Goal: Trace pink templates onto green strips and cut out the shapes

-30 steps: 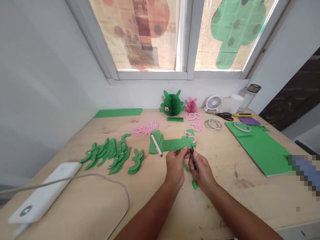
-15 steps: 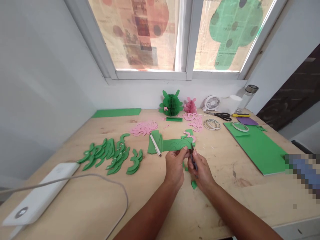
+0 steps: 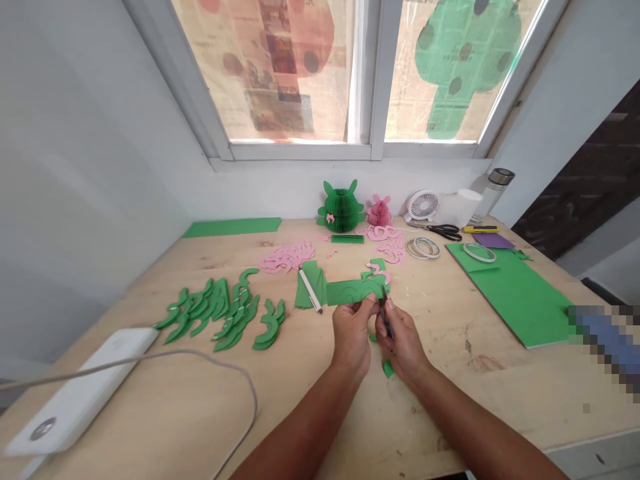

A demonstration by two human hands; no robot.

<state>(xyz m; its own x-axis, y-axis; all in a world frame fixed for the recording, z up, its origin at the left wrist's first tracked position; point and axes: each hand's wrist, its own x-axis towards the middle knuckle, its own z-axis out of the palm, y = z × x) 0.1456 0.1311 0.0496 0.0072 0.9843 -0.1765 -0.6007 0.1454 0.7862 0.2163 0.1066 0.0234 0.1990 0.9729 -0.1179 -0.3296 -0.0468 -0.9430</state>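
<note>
My left hand (image 3: 353,333) pinches a strip of green paper (image 3: 345,291) marked with curved outlines. In my right hand (image 3: 403,333) is a pair of small dark scissors (image 3: 385,308), the blades at the strip's right end; my fingers hide most of the handles. Just beyond the strip lies a pink curved cutout (image 3: 381,273). A white pen (image 3: 311,291) rests on folded green paper (image 3: 303,300) to the left. Small green scraps (image 3: 388,369) lie beneath my hands.
Green curved cutouts (image 3: 233,320) are piled left, pink cutouts (image 3: 287,257) behind them. A green paper figure (image 3: 341,210) and a pink one (image 3: 379,212) stand at the back. Tape rolls (image 3: 423,248), black scissors (image 3: 445,231) and green sheets (image 3: 520,300) lie right. A cable (image 3: 200,353) crosses the left front.
The green strip has tilted slightly in my left hand, its left end a little lower. My hands stay almost in place, and the view has shifted slightly.
</note>
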